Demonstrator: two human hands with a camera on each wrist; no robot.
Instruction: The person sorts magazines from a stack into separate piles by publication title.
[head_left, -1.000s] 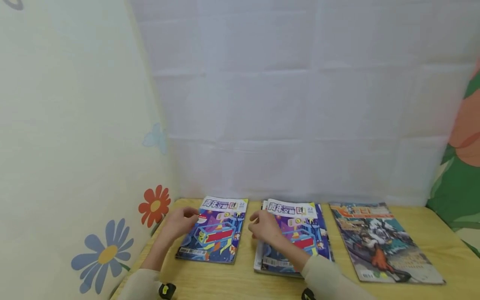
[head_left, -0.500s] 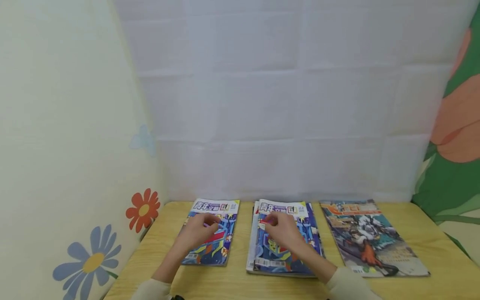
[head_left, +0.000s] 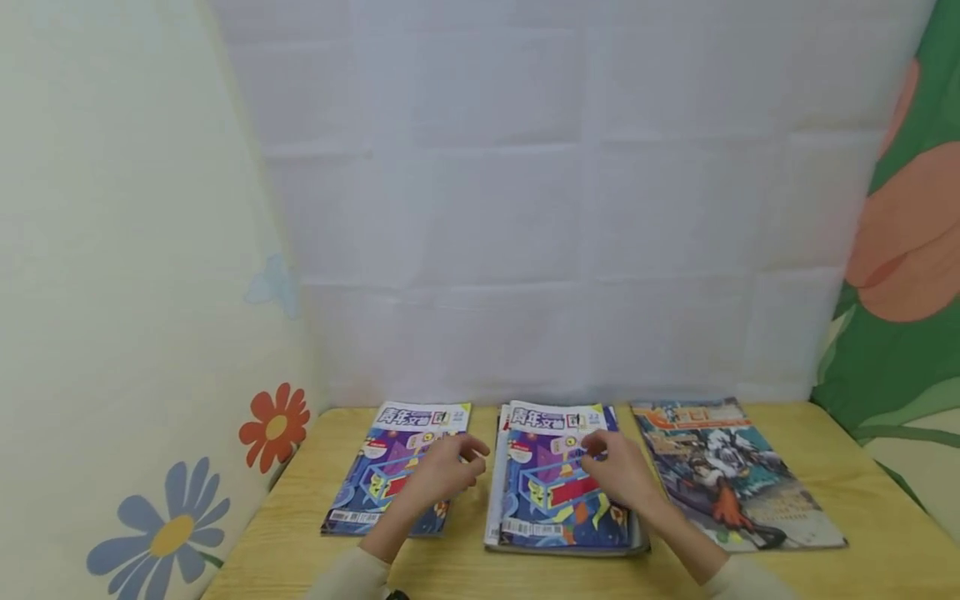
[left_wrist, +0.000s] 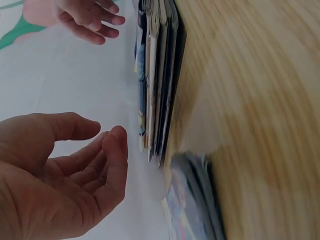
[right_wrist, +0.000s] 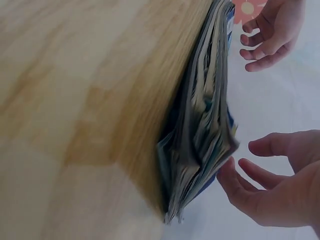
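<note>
Cream long sleeves (head_left: 352, 575), bare hands

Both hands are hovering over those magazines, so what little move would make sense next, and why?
Probably the right hand should lower its fingers onto the top cover of the middle stack and pinch its edge. Both it and the left hand hang loosely curled, holding nothing, and the right one is already above that stack, which lies flat on the table.

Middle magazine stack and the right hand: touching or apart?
Apart. In the right wrist view, white backdrop shows between the right hand and the middle magazine stack.
</note>
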